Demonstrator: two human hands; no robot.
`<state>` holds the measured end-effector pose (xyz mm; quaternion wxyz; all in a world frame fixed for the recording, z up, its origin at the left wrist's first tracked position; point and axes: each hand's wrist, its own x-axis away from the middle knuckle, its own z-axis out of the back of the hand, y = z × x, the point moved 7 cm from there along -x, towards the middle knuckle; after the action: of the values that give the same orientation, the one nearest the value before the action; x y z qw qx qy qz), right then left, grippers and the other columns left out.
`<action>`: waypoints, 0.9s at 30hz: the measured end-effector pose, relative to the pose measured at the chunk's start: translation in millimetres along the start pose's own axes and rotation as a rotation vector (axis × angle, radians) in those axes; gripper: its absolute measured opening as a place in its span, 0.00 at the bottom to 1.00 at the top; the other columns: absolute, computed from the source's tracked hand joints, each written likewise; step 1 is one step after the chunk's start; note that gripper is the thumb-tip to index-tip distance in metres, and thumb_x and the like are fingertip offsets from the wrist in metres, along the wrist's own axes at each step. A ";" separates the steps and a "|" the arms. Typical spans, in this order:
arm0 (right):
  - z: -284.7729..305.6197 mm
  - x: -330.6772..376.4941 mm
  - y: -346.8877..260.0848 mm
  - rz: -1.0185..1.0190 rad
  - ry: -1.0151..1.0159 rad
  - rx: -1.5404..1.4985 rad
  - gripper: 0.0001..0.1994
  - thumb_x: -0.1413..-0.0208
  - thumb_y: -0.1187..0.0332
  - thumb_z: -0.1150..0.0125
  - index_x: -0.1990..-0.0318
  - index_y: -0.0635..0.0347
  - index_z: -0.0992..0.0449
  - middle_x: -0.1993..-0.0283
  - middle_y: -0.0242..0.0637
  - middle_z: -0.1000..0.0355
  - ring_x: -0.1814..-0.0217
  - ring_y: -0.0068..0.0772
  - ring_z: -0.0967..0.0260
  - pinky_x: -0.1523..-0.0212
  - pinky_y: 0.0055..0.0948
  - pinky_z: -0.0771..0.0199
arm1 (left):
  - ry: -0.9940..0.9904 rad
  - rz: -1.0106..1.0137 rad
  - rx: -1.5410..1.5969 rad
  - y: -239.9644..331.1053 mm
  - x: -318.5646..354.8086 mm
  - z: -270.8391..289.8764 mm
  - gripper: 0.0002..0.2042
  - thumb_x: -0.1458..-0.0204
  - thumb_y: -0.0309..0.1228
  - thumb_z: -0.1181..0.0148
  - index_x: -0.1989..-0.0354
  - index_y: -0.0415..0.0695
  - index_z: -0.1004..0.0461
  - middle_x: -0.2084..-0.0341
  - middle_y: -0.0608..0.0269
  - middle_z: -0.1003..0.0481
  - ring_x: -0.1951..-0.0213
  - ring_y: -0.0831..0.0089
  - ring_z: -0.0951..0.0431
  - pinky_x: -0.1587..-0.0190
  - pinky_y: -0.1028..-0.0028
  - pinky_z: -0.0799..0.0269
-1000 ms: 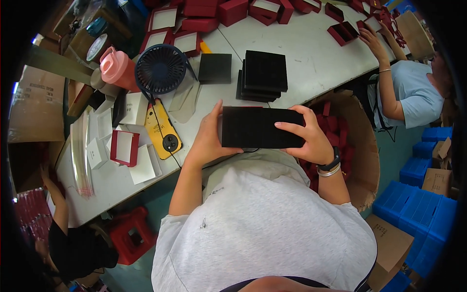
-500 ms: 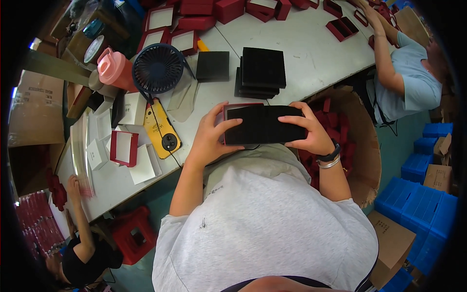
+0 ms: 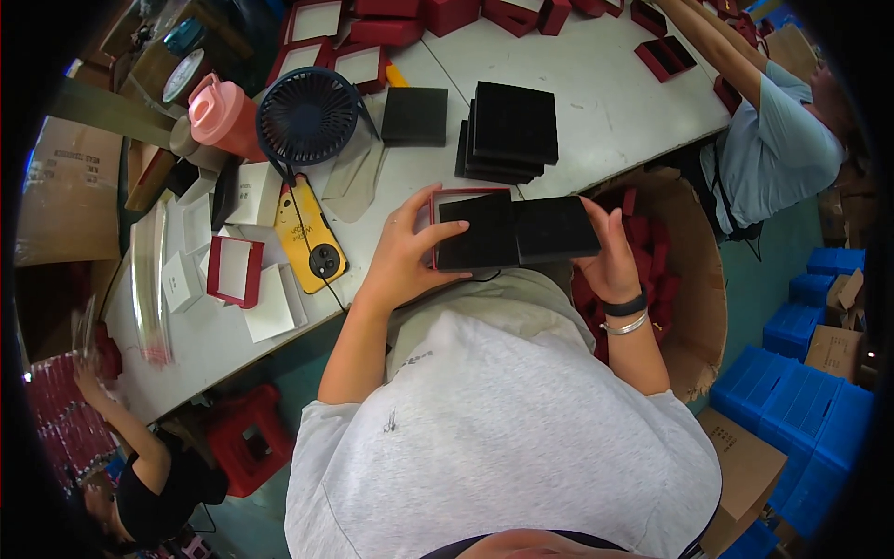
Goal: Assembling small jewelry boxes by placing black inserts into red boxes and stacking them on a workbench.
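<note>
A shallow red box [image 3: 477,195] is in front of my body, its red rim and pale inside showing along the far edge. My left hand [image 3: 410,247] grips it from the left, thumb lying on a black square panel [image 3: 477,233] set over the box. A second black square panel [image 3: 557,229] adjoins it on the right; whether the two are joined I cannot tell. My right hand [image 3: 611,256] holds this panel by its right edge, fingers reaching up beside it and partly hidden. On the table beyond stand a stack of black square pieces [image 3: 514,123] and a single black square [image 3: 415,117].
Left on the table are a dark blue fan [image 3: 307,115], pink jug [image 3: 223,114], yellow phone [image 3: 309,238] and small red tray [image 3: 235,270]. A cardboard carton [image 3: 700,307] of red pieces stands right of me. Co-workers are at left [image 3: 149,484] and right [image 3: 782,130].
The black pieces have spread rightward into two squares side by side. My right thumb has left the black top, and that hand has turned upward at the right edge.
</note>
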<state>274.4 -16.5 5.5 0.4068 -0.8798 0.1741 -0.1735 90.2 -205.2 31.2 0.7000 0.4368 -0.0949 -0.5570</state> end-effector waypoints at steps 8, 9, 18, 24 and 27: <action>35.7 -10.6 2.7 -0.092 0.183 -0.048 0.15 0.47 0.78 0.48 0.51 0.67 0.28 0.52 0.40 0.25 0.50 0.33 0.27 0.46 0.31 0.27 | 0.036 0.012 0.000 -3.5 2.4 1.2 0.33 0.74 0.35 0.19 0.52 0.56 0.23 0.37 0.49 0.39 0.42 0.46 0.33 0.41 0.57 0.35; 50.2 -8.5 -0.2 -0.059 0.226 -0.172 0.14 0.47 0.78 0.50 0.52 0.67 0.28 0.53 0.41 0.25 0.49 0.34 0.27 0.46 0.31 0.27 | 0.034 0.021 -0.002 -3.5 2.7 1.0 0.33 0.74 0.35 0.19 0.51 0.56 0.24 0.38 0.50 0.39 0.42 0.47 0.33 0.41 0.57 0.35; -125.6 25.7 -36.8 0.384 -0.584 1.316 0.28 0.66 0.80 0.49 0.49 0.60 0.24 0.38 0.40 0.30 0.60 0.40 0.24 0.62 0.32 0.26 | 0.032 0.108 -0.038 -8.7 4.3 -0.3 0.56 0.75 0.37 0.18 0.32 0.44 0.46 0.36 0.50 0.41 0.38 0.48 0.38 0.37 0.58 0.41; -118.5 8.5 2.6 0.281 -0.671 1.541 0.26 0.61 0.77 0.46 0.48 0.58 0.24 0.37 0.38 0.30 0.70 0.37 0.26 0.72 0.30 0.29 | 0.009 0.086 -0.006 -3.7 3.3 0.2 0.55 0.71 0.44 0.20 0.31 0.44 0.46 0.35 0.50 0.43 0.38 0.48 0.39 0.36 0.57 0.42; -118.8 5.2 -2.7 0.321 -0.607 1.449 0.26 0.59 0.76 0.46 0.47 0.57 0.24 0.38 0.36 0.30 0.71 0.37 0.27 0.73 0.29 0.28 | -0.002 0.057 -0.001 -3.9 2.4 2.3 0.49 0.63 0.47 0.25 0.31 0.44 0.45 0.34 0.50 0.43 0.38 0.48 0.39 0.36 0.57 0.43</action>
<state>226.4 -95.0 80.8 0.9265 -0.3699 0.0243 0.0640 86.9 -208.4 29.0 0.7157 0.4331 -0.1079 -0.5371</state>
